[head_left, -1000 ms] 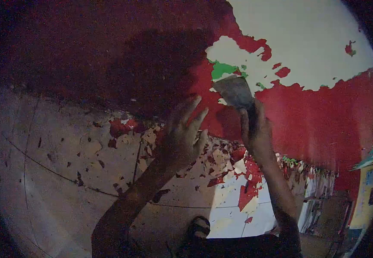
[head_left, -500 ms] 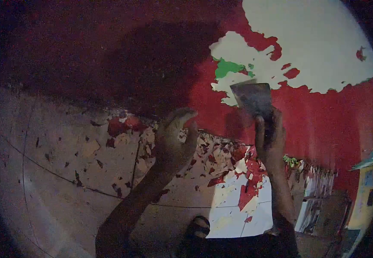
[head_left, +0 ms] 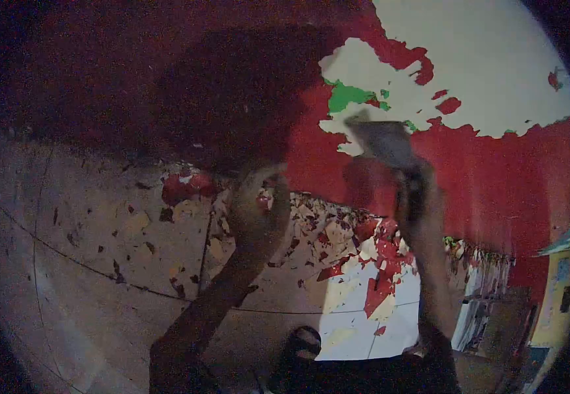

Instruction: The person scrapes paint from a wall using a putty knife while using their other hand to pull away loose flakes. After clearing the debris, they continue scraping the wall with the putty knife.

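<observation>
- Head view: scraper (head_left: 388, 142) gripped by the right hand (head_left: 429, 210), near the green patch (head_left: 348, 98) on the wall (head_left: 488, 167)
- Left hand (head_left: 258, 226) held farther left, loosely cupped, nothing seen inside
- Wall could be gouged if scraper were tilted onto a corner

The right hand (head_left: 419, 197), blurred, grips a dark, flat-bladed scraper (head_left: 388, 141), its blade pointing up and left over the lower edge of a white patch (head_left: 488, 65) on the red wall (head_left: 488, 171). Whether the blade touches the wall is hard to tell. A small green patch (head_left: 347, 98) shows just above it. The left hand (head_left: 258, 217) curls loosely in front of the wall's foot — a gap showing between thumb and fingers. Red and pale flakes (head_left: 380, 295) litter the floor (head_left: 101, 315), partly sunlit near the right forearm. A sandalled foot (head_left: 307, 341) shows below — and a yellow building (head_left: 557, 308) stands far right.
</observation>
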Motion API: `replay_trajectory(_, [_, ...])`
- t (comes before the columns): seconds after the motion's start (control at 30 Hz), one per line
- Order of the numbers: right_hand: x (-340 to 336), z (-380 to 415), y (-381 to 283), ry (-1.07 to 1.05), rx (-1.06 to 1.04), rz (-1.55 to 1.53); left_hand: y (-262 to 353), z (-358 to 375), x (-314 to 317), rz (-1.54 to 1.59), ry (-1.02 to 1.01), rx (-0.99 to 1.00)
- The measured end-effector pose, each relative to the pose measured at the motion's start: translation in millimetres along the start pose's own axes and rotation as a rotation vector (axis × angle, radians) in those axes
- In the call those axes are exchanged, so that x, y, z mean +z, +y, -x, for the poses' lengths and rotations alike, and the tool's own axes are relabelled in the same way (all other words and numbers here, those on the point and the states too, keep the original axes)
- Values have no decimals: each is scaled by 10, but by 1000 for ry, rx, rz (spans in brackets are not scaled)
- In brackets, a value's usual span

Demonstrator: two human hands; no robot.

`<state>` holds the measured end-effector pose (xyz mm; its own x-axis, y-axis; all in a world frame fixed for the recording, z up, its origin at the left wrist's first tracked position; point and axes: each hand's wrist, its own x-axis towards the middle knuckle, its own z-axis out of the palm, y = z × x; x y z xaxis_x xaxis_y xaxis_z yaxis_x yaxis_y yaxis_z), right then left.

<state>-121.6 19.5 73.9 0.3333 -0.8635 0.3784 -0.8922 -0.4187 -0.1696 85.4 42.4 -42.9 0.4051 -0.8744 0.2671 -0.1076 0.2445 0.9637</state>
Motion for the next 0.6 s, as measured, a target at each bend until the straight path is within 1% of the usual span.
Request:
replay_trajectory(0.03, [-35, 4, 7, 66, 15, -39, -17, -18, -8, -34, 6, 47])
replay_trajectory(0.1, [45, -115, -38, -57, -74, 73, -35, -13, -2, -102, 7, 129])
replay_trajectory(0.13, [57, -145, -59, -119, -114, 132, -13, -6, 10, -76, -4, 52])
replay_trajectory(0.2, [1, -98, -65, -143, -38, 103, 68, -49, 10, -26, -15, -86])
replay_trajectory(0.23, [-21, -75, -68, -154, -3, 84, 80, -55, 3, -38, 5, -30])
replay_trajectory(0.3, [1, -64, -4, -45, -3, -8, 78, -61, -23, -65, 48, 79])
replay_trajectory(0.37, [2, -102, 28, -89, -27, 80, -27, -56, -32, -71, 54, 81])
replay_trajectory(0.4, [141, -156, -38, -147, -40, 100, -55, -37, -16, -70, 46, 82])
replay_trajectory(0.5, [-63, -122, -71, -267, 112, 49, -5, 2, 62, 78, 60, -16])
replay_trajectory(0.6, [-106, -69, -26, -114, 109, 48, 27, 16, 16, 63, 36, -31])
